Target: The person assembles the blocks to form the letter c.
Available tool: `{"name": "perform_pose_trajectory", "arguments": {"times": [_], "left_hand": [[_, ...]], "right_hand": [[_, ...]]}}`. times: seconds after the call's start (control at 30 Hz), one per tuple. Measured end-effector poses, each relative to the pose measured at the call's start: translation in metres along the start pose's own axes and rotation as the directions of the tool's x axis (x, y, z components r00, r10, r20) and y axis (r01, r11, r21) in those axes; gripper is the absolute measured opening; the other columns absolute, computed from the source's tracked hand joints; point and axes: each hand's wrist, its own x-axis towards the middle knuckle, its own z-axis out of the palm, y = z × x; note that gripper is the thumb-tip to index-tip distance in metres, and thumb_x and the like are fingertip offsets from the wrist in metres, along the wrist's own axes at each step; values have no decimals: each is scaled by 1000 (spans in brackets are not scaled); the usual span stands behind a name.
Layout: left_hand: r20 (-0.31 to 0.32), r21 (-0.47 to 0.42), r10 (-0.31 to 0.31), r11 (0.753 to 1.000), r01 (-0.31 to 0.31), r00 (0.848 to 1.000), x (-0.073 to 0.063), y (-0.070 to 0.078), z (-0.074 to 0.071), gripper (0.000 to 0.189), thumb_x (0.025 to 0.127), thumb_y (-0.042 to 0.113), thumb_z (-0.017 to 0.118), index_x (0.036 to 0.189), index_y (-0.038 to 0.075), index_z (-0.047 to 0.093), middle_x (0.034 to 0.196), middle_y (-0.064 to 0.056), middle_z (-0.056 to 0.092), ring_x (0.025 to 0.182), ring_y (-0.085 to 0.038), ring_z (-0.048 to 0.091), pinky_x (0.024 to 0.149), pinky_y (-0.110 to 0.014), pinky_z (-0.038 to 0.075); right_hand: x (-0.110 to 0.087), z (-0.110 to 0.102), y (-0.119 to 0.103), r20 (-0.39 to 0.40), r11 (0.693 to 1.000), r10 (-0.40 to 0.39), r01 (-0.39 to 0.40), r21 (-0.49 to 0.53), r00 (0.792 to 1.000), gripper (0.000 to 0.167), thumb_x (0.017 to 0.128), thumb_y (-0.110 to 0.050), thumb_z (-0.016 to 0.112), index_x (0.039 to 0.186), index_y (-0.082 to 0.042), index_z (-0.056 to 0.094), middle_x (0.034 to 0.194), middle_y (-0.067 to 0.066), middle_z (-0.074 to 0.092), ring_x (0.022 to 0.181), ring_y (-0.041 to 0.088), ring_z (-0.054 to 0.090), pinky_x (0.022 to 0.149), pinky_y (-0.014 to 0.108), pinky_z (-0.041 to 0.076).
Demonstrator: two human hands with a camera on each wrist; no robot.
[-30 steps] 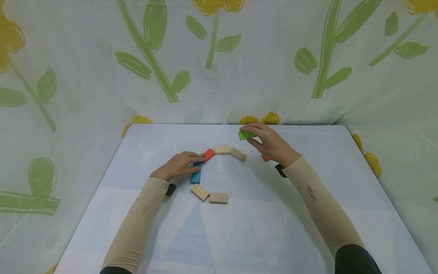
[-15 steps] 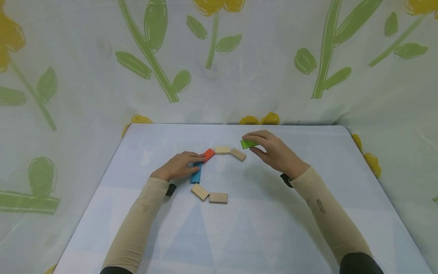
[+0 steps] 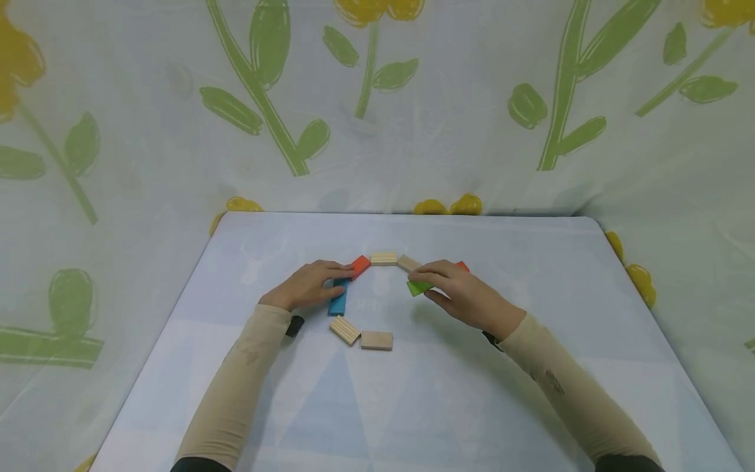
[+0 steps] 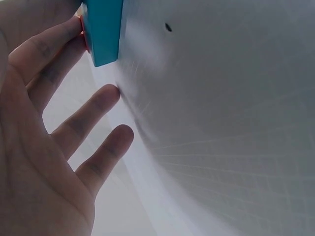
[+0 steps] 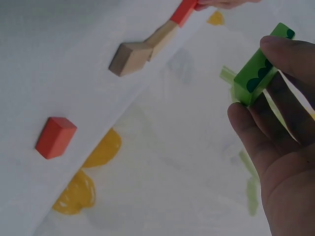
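Observation:
My right hand pinches a green wooden block between thumb and fingers, held above the table. In the right wrist view the green block shows darker green scallops on one face. My left hand rests with fairly straight fingers against a red block, its thumb by a blue block. The blue block also fills the top of the left wrist view, where two fingers of the left hand stand apart from it. A plain block lies partly behind my right fingers.
A ridged plain block continues the curved row at the back. Nearer me lie another ridged block and a flat plain block. A second red block lies apart on the right. A flowered curtain hangs behind the table.
My right hand has carried the green block nearer to me and lower in the head view. The lone red block, hidden half a second ago, shows again behind it. The left hand stays put.

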Motion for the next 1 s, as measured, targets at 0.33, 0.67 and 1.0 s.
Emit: {"name": "perform_pose_trajectory", "arguments": {"times": [0.33, 0.67, 1.0], "left_hand": [[-6, -6, 15, 1000, -15, 1000, 0, 1, -2, 48, 101, 29, 64, 147, 19, 56, 153, -2, 49, 142, -30, 41, 116, -53, 33], [-14, -11, 22, 1000, -22, 1000, -3, 3, -3, 48, 101, 25, 65, 147, 17, 56, 153, -4, 50, 141, -32, 42, 115, -54, 34], [-19, -16, 42, 999, -42, 999, -3, 1, -3, 48, 101, 24, 65, 147, 14, 57, 152, -7, 50, 140, -34, 42, 115, -55, 34]], "right_hand": [[-19, 16, -5, 61, 1000, 1, -2, 11, 998, 52, 76, 8, 85, 124, -4, 67, 122, 6, 66, 115, 20, 61, 94, 29, 55], [-26, 34, -12, 131, 998, 2, -10, 62, 991, 44, 79, 6, 83, 119, -6, 68, 116, 1, 69, 110, 15, 63, 93, 25, 54], [-29, 46, -23, 264, 996, 27, -49, 74, 964, 37, 86, 2, 78, 121, -8, 69, 120, 1, 67, 114, 16, 62, 97, 28, 53]]}}
